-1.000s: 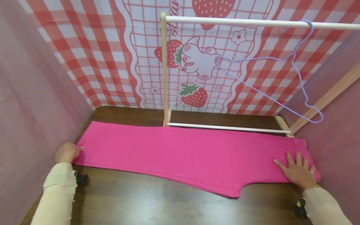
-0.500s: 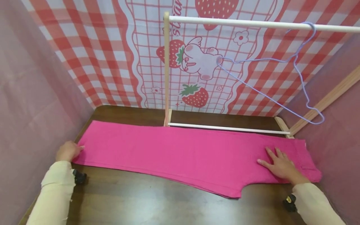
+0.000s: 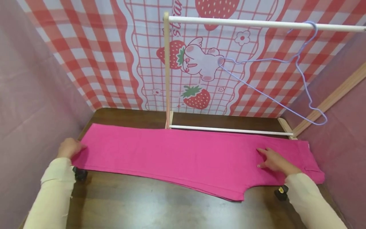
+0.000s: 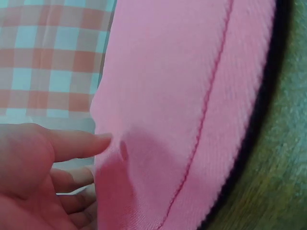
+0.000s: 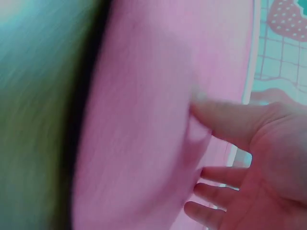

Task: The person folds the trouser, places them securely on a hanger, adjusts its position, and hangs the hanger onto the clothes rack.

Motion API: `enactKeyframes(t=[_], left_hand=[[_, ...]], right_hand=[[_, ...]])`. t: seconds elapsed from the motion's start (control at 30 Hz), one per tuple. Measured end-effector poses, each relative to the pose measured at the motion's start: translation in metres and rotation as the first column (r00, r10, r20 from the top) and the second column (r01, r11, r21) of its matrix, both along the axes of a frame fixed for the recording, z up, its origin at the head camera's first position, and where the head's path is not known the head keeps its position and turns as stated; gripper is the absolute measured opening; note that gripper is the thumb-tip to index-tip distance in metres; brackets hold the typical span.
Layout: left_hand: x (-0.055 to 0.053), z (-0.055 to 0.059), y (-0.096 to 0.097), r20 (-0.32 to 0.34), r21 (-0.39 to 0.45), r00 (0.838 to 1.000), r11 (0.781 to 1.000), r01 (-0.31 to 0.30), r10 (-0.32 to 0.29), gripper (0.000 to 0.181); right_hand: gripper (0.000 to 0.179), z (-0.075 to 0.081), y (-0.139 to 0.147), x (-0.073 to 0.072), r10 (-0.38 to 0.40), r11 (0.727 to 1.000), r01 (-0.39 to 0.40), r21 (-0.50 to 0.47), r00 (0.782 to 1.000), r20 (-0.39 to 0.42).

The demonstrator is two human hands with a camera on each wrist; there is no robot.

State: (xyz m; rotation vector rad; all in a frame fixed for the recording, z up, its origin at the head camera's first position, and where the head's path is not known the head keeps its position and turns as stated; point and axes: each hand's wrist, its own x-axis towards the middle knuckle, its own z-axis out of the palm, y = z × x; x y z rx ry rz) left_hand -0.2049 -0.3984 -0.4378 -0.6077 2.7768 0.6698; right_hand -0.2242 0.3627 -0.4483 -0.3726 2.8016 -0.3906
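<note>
A pair of bright pink trousers (image 3: 177,156), folded lengthwise, lies flat across the wooden table with the leg end at left and the waist at right. At the leg end my left hand (image 3: 70,148) pinches the hem; in the left wrist view the thumb (image 4: 86,145) lies over the cloth edge and the other fingers go behind it. My right hand (image 3: 273,160) is over the upper part of the trousers near the crotch corner, thumb and fingers spread apart. The right wrist view shows its thumb (image 5: 230,117) against the pink cloth and several loosely extended fingers.
A clothes rack with a white top bar (image 3: 243,22) and wooden posts stands behind the trousers. From its bar hangs a lilac wire hanger (image 3: 266,92). Checked strawberry cloth (image 3: 108,63) covers the back, pink curtains (image 3: 37,79) the sides. The brown table (image 3: 160,203) extends in front.
My right hand has slid left from the waist end toward the middle of the trousers. My left hand has shifted slightly up along the hem. The trousers lie nearly unchanged.
</note>
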Motion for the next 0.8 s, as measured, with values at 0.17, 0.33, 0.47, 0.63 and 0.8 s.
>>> enactKeyframes(t=[0.17,0.33,0.47,0.63,0.8], left_hand=[[0.0,-0.003,-0.005,-0.075,0.09,0.997,0.996,-0.018,0.025,0.047],[-0.001,0.0,-0.012,-0.044,0.321,0.999,0.947,-0.009,0.024,0.034],[0.0,0.003,-0.015,-0.005,0.431,1.0,0.902,-0.002,0.005,0.023],[0.002,0.006,-0.011,-0.058,0.572,0.998,0.819,0.048,-0.018,0.023],[0.006,0.009,0.0,-0.082,0.76,0.995,0.649,0.028,0.053,0.027]], right_hand=[[0.078,0.004,-0.01,-0.007,0.015,1.0,-0.015,-0.007,0.998,0.055],[0.082,0.007,-0.013,-0.007,0.009,0.999,-0.004,-0.047,0.993,0.115],[0.099,0.006,-0.018,-0.004,-0.023,0.999,0.029,-0.045,0.99,0.136],[0.11,0.002,-0.025,-0.004,-0.047,0.999,0.045,0.025,0.994,0.096],[0.111,-0.002,-0.026,-0.003,-0.062,0.998,0.059,0.039,0.995,0.082]])
